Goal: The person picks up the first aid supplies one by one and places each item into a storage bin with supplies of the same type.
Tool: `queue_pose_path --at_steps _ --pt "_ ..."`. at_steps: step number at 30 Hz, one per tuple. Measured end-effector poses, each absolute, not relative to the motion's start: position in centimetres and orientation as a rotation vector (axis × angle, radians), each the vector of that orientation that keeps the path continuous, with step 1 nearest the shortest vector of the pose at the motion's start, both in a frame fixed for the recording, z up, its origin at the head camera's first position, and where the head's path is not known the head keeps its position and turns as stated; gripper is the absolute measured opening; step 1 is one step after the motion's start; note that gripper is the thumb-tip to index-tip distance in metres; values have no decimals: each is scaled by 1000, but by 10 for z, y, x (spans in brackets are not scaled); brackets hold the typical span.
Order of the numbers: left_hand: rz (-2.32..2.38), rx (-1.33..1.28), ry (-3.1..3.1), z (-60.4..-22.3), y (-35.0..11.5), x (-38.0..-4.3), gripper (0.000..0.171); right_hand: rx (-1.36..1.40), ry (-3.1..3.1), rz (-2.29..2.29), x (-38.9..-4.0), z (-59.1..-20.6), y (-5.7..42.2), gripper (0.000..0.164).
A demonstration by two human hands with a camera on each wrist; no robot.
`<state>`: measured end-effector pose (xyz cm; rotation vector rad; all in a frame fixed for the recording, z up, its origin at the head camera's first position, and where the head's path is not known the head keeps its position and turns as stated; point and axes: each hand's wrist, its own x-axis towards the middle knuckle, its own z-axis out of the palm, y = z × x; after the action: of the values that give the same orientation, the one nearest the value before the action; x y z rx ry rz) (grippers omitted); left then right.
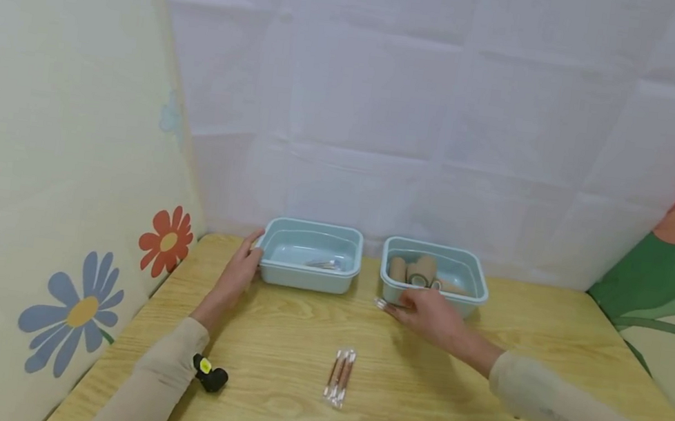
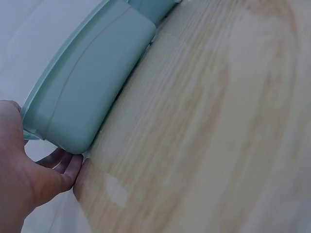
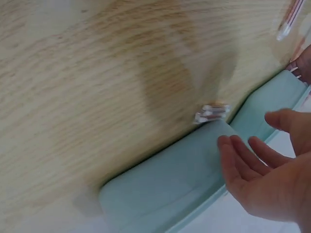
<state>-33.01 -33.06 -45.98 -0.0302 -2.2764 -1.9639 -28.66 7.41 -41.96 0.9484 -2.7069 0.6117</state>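
Note:
My left hand [image 1: 238,270] grips the left end of a light blue plastic bin [image 1: 307,278], its fingers at the rim and lower corner in the left wrist view. Inside that bin lies a small clear packet [image 1: 325,264]. My right hand [image 1: 433,315] hangs in front of a second light blue bin [image 1: 474,297], fingers loosely bent and apart with nothing between them in the right wrist view. Below its fingers, a clear packet of cotton swabs [image 3: 212,112] lies by that bin's front corner. Several tan bandage rolls [image 1: 422,269] sit in the second bin.
Another clear packet of reddish-brown cotton swabs with white ends [image 1: 340,377] lies on the wooden table [image 1: 285,343], nearer to me. White cloth [image 1: 362,102] hangs behind the bins. A flower-patterned wall [image 1: 70,138] stands at the left.

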Motion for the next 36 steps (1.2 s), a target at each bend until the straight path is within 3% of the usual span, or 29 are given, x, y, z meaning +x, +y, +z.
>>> queue_pose_path --at_steps 14,20,36 --pt "-2007 -31 -2283 -447 -331 -321 61 873 -2848 408 -286 -441 75 8" --pt "-2040 -52 -2272 -434 -326 -312 61 884 -2820 381 -287 -448 76 12" --pt "-1962 -41 -2263 -462 -332 -333 60 927 -2766 344 -288 -450 75 13"
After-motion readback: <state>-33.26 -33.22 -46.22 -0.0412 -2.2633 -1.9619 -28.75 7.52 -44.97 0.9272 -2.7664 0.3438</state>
